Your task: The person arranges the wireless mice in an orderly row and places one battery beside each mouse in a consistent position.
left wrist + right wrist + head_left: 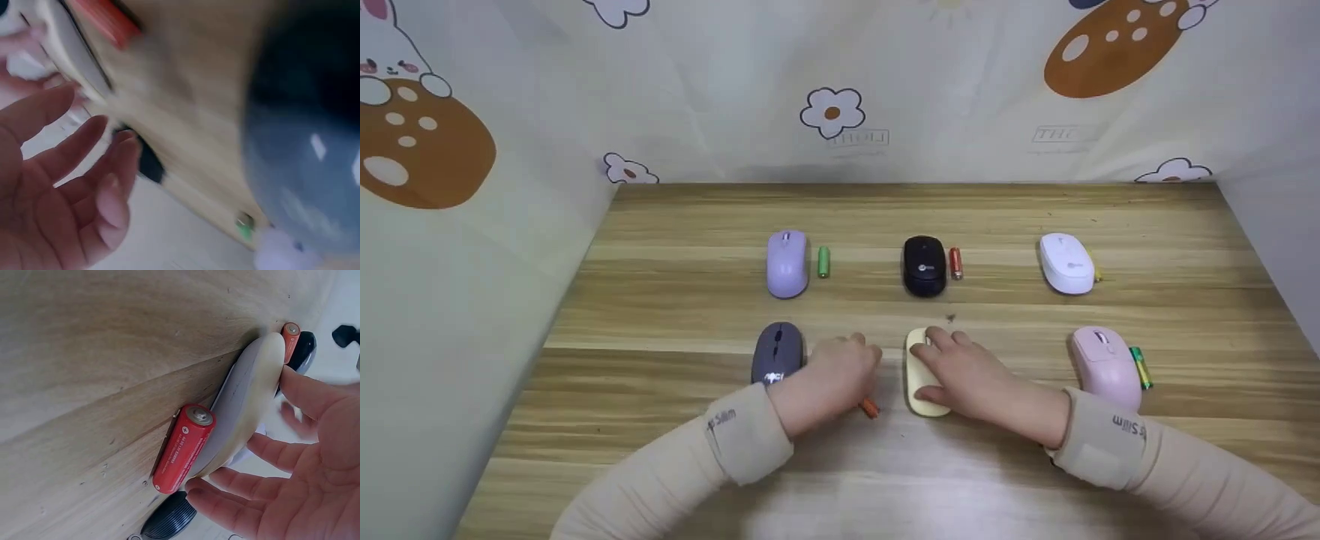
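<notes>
My right hand (976,375) grips a pale yellow computer mouse (916,375), with thumb and fingertips along its edge. In the right wrist view, a red battery (183,450) lies close beside this mouse; the hand hides it in the head view. My left hand (834,373) is over the table between the yellow mouse and a dark grey mouse (778,349). Its fingers are loosely bent and hold nothing in the left wrist view. An orange-red battery (870,407) shows partly from under it.
Along the back sit a lilac mouse (787,266) with a green battery (823,262), a black mouse (924,266) with a red battery (955,264), and a white mouse (1066,264) partly covering a yellow battery. A pink mouse (1106,367) and green-yellow battery (1141,367) are at right.
</notes>
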`<state>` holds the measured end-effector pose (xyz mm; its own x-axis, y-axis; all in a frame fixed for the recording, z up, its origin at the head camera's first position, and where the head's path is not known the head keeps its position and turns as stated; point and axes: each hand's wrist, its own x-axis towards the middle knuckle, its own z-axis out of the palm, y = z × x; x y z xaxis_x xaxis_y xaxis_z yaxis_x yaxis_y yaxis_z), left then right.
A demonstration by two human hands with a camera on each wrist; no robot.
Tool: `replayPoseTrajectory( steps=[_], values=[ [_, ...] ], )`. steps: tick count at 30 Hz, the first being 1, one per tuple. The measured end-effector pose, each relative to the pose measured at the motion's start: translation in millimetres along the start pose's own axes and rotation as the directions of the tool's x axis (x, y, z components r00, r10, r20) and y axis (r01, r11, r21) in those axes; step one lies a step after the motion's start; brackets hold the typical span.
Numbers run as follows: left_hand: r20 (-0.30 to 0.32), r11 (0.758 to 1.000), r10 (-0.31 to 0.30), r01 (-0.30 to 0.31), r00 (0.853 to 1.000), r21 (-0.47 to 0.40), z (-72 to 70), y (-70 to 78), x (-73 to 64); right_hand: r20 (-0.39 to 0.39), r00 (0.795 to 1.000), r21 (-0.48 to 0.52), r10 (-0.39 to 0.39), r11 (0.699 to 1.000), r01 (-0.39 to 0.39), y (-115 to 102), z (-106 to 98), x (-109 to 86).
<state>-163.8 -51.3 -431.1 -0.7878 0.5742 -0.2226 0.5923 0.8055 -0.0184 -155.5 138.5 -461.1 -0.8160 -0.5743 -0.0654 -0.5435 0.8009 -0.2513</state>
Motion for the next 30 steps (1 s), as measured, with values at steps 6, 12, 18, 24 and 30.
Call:
replayPoseTrajectory(
  steps=[6,12,18,24,30],
  values=[
    [-0.058,0.998,-0.012,0.015,0.998,0.064,18.0,22.5,-22.0,-0.009,1.0,0.008,-0.011,1.0,0.012,-0.8,0.4,-0.1],
    [-0.094,0.997,-0.067,0.063,0.993,-0.042,31.7,23.8,-25.0,-0.02,1.0,-0.007,-0.017,1.0,0.016,-1.4,0.5,-0.8],
    [-0.161,0.993,-0.077,0.061,0.984,-0.098,39.5,23.8,-24.5,-0.022,1.0,-0.008,-0.015,1.0,0.015,-0.6,2.0,-1.2],
    [-0.222,0.998,-0.055,0.053,0.974,-0.018,41.5,24.7,-24.9,-0.036,0.999,-0.017,-0.02,1.0,0.019,-0.1,3.0,-1.2],
    [-0.264,0.998,-0.057,0.066,0.963,0.025,44.4,26.5,-26.1,-0.012,1.0,0.006,-0.009,1.0,0.009,-0.4,1.3,-2.4]
  ],
)
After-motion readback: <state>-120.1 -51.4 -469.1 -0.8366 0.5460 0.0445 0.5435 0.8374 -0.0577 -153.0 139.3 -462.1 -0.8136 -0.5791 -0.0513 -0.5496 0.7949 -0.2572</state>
